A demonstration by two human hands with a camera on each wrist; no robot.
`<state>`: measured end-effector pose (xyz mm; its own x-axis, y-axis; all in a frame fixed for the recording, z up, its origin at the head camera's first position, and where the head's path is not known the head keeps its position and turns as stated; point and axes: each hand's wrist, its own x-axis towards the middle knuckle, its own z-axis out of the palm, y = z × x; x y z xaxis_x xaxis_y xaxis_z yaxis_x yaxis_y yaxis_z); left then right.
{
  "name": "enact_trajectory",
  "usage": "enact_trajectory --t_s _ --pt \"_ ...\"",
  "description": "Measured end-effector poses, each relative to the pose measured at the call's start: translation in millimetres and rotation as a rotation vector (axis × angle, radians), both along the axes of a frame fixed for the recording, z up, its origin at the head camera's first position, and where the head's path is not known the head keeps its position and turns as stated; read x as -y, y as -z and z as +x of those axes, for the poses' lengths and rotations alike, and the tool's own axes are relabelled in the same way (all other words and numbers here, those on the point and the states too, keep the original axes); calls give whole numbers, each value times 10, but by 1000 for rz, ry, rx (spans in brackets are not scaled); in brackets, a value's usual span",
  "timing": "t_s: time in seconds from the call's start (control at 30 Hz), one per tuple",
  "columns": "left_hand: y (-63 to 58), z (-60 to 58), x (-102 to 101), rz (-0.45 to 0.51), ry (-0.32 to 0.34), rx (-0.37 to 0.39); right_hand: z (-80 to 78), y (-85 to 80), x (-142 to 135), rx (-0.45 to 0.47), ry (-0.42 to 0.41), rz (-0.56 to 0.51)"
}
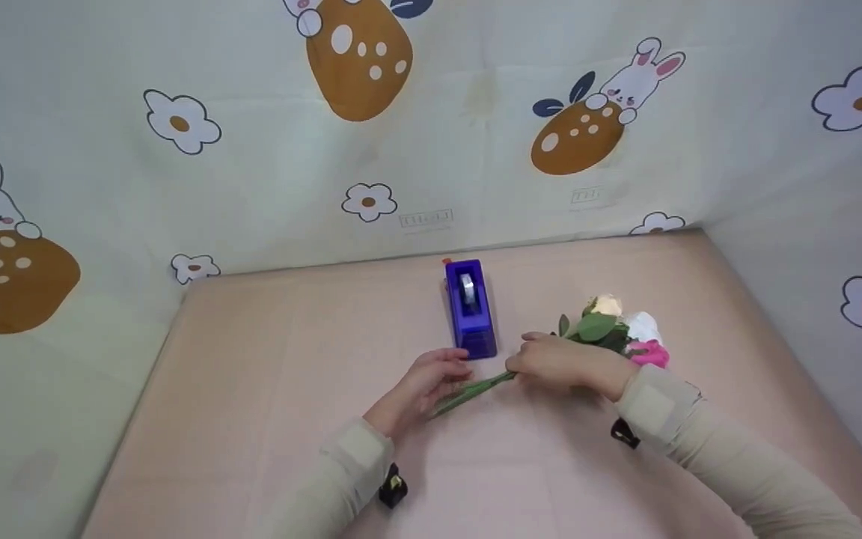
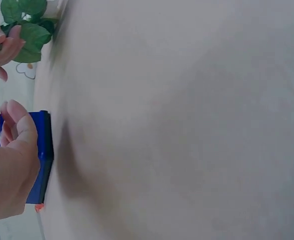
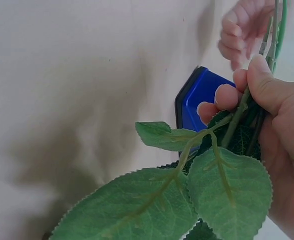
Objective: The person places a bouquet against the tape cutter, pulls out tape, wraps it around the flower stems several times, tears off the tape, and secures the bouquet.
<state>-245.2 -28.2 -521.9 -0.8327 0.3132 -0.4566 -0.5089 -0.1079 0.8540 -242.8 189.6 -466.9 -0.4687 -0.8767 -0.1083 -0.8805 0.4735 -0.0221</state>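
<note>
The flower bunch [image 1: 614,329] is spreading to the right of the right hand [image 1: 562,364], which is gripping its stems [image 1: 478,389], so the gathering seems done. The left hand [image 1: 427,383] is curving loosely near the stem ends, thumb and fingers apart; I cannot tell if it is touching them. The tape dispenser [image 1: 471,323] is standing just beyond, bearing 1 tape roll [image 1: 467,289]. Whether tape is going around the stems I cannot tell; this part may be remaining. A patterned curtain [image 1: 476,157] is limiting the table [image 1: 251,397] at its back edge; more room is opening at left.

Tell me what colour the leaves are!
Green; the leaves show best in the right wrist view.
</note>
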Motion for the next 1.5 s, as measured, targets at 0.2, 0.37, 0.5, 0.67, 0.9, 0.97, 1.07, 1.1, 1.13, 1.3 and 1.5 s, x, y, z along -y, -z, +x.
enact_trajectory --t_s 0.2,0.37,0.5,0.67,0.9,0.97,1.07,1.1,1.13,1.3,1.5 --pt "-113 -15 9 39 -11 -89 3 -16 13 4 21 24" --pt "-183 -13 1 -21 -6 -212 0 -3 35 -5 17 13" --pt "-251 -5 -25 -126 -32 -311 11 -1 56 -12 25 32" --pt "-325 12 -72 -201 -61 -396 27 4 67 5 59 71" --pt "-456 82 -142 -300 -54 -542 38 -3 72 3 67 91" --pt "-495 123 -162 -337 -23 -607 40 -3 67 -6 65 97" --pt "-546 200 -196 -388 31 -708 43 2 49 -13 60 91" --pt "-558 230 -210 -403 48 -749 44 5 43 -20 57 87" --pt "-567 262 -226 -419 64 -787 47 6 38 -23 58 84" --pt "-566 457 -305 -529 151 -1071 59 7 22 -43 65 80" --pt "-357 667 -388 -769 147 -1625 67 6 14 -12 102 100"
